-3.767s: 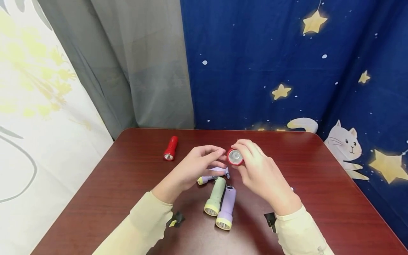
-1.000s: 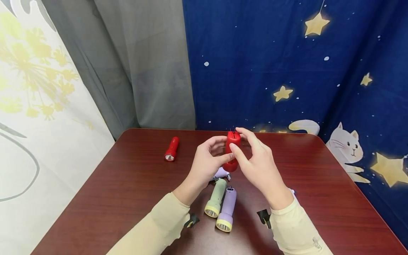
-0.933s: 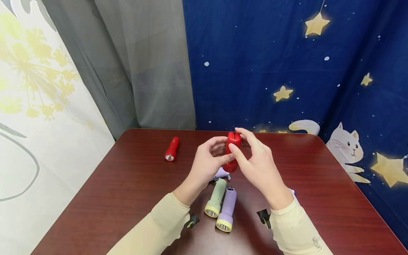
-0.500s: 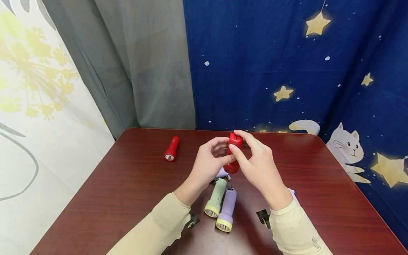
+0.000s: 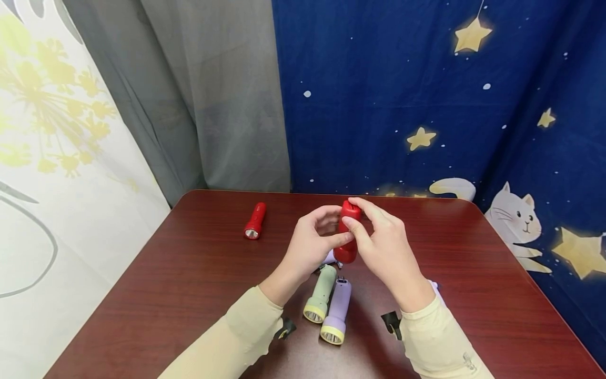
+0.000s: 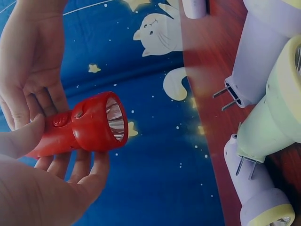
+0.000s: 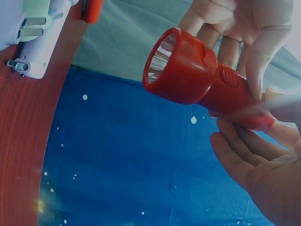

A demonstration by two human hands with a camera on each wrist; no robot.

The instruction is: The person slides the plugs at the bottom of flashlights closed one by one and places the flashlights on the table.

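Hands up over the middle of the dark red table [image 5: 189, 273], red flashlight [image 5: 347, 234] pinched between them, clear of the surface. Left hand [image 5: 307, 247] curled round the barrel, thumb across the front, fingers behind. Right hand [image 5: 383, 247] nipping the tail end, thumb and fingertips closed on it. Lens end pointing down toward the wearer, reflector plain in both wrist views [image 6: 115, 122] [image 7: 160, 59].

Directly below: green flashlight [image 5: 321, 293] and purple flashlight [image 5: 337, 310] side by side, plug prongs showing at their far ends, a 3rd purple one [image 5: 329, 258] mostly hidden behind the left hand. 2nd red flashlight [image 5: 254, 221] lying well apart, far left of the table.

Risk, judged from here: a light 2-handed fingertip grip on a smooth plastic barrel, so a twist or a slackened thumb could drop it straight onto the 3 lying underneath, knocking them rolling or bending a prong. Lowering either wrist carelessly could brush those same flashlights too.
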